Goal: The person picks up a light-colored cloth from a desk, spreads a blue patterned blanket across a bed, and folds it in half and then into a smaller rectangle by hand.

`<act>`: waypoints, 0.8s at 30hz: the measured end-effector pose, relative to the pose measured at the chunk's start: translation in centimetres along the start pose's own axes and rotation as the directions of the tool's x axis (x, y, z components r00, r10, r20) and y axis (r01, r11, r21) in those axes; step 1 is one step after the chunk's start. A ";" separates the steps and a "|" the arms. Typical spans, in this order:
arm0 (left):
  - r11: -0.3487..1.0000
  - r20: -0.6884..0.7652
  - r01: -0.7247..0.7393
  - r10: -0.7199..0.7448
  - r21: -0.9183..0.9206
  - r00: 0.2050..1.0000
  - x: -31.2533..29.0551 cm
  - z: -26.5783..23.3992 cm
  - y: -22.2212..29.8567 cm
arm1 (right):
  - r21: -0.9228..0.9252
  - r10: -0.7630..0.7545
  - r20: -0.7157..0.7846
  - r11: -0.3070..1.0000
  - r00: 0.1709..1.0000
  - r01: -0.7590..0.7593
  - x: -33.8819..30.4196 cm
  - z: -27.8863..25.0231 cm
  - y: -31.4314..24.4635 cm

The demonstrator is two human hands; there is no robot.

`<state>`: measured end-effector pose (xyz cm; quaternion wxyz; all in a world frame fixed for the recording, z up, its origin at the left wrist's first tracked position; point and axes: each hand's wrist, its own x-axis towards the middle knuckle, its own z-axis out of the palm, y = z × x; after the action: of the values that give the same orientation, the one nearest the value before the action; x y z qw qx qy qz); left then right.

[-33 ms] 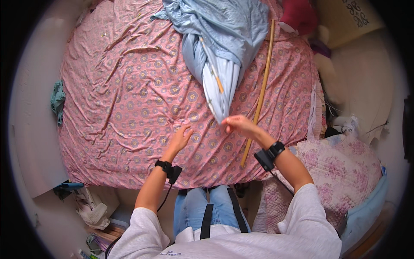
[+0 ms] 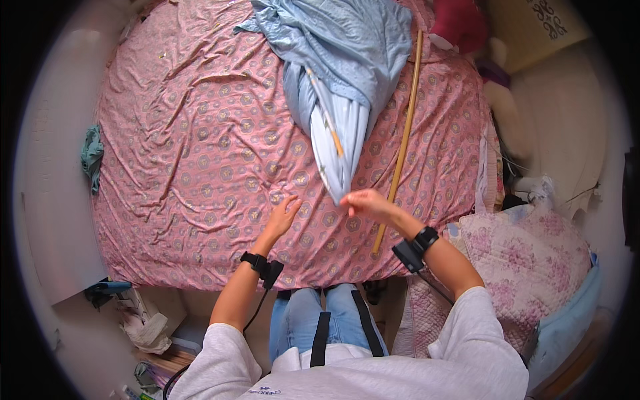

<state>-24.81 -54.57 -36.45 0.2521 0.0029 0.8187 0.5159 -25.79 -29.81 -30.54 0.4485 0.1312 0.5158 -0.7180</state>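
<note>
A light blue cloth (image 2: pixel 333 40) lies bunched on the far part of the bed. Its paler part narrows toward me into a point, with a thin orange-and-white strip (image 2: pixel 333 137) along its folds. At that point my right hand (image 2: pixel 368 205) pinches the cloth between thumb and fingers. My left hand (image 2: pixel 283 217) is apart from it, over the pink patterned bedsheet (image 2: pixel 213 173), its fingers stretched out and holding nothing. Right of the cloth, a long wooden stick (image 2: pixel 403 143) rests on the sheet, its near end close to my right forearm.
A pink floral quilt (image 2: pixel 527 260) is heaped at the near right, beside the bed. A dark red object (image 2: pixel 460 27) sits at the far right corner. A green cloth (image 2: pixel 91 159) hangs at the left bed edge. Bags and boxes (image 2: pixel 148 330) stand low at the near left.
My right hand has drawn the cloth's tip slightly toward me. The pale folds stretch a little longer. My left hand has hardly moved.
</note>
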 end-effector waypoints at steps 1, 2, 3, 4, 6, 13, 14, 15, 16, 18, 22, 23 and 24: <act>0.954 0.073 0.144 -0.129 -0.264 0.989 -2.0 0.5 1.1 | 0.036 0.044 0.051 0.998 0.998 -0.046 -1.7 1.9 2.1; 0.815 0.174 0.305 -0.251 -0.493 0.952 -5.2 1.0 1.6 | 0.020 0.104 0.182 0.994 0.978 -0.109 -4.3 5.3 4.7; 0.602 0.302 0.432 -0.310 -0.672 0.902 -7.1 1.5 2.4 | -0.014 0.153 0.289 0.988 0.945 -0.156 -6.7 7.9 6.3; 0.578 0.349 0.485 -0.336 -0.656 0.875 -8.6 1.8 3.3 | -0.016 0.181 0.331 0.982 0.926 -0.186 -8.4 9.7 7.8; 0.581 0.432 0.490 -0.249 -0.650 0.867 -11.3 2.4 1.6 | 0.012 0.226 0.411 0.967 0.883 -0.253 -10.8 13.1 9.5; 0.841 0.230 0.318 -0.237 -0.438 0.944 -19.8 1.1 1.1 | -0.753 0.223 0.379 0.639 0.898 0.158 -11.0 14.7 13.0; 0.835 0.187 0.303 -0.243 -0.460 0.952 -20.5 0.2 1.3 | -0.822 0.000 0.332 0.491 0.943 0.289 -10.3 14.2 11.8; 0.830 0.151 0.281 -0.237 -0.482 0.960 -20.8 -0.2 1.4 | -0.809 -0.117 0.190 0.544 0.975 0.223 -8.6 12.2 11.8; 0.813 0.117 0.285 -0.263 -0.509 0.958 -21.6 -1.0 0.6 | -0.804 -0.285 0.065 0.553 0.956 0.219 -7.4 11.5 10.3; 0.847 0.084 0.276 -0.268 -0.455 0.960 -23.1 -2.0 3.0 | -0.853 -0.497 -0.076 0.482 0.865 0.202 -5.5 8.7 7.5; 0.753 0.134 0.383 -0.371 -0.535 0.919 -27.2 -3.5 3.3 | -0.873 -0.506 -0.364 0.477 0.782 -0.098 -0.4 3.9 6.6; 0.694 0.171 0.421 -0.402 -0.584 0.900 -28.5 -3.7 2.8 | -0.851 -0.432 -0.439 0.482 0.788 -0.209 0.6 3.8 6.6; 0.647 0.155 0.475 -0.488 -0.596 0.859 -29.7 -3.8 2.4 | -0.805 -0.346 -0.488 0.534 0.801 -0.259 1.7 3.8 6.7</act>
<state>-1.04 -64.55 -20.94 0.3587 -0.3018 0.5781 0.6678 -20.48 -34.34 -34.14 0.2489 0.1029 0.9120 -0.3094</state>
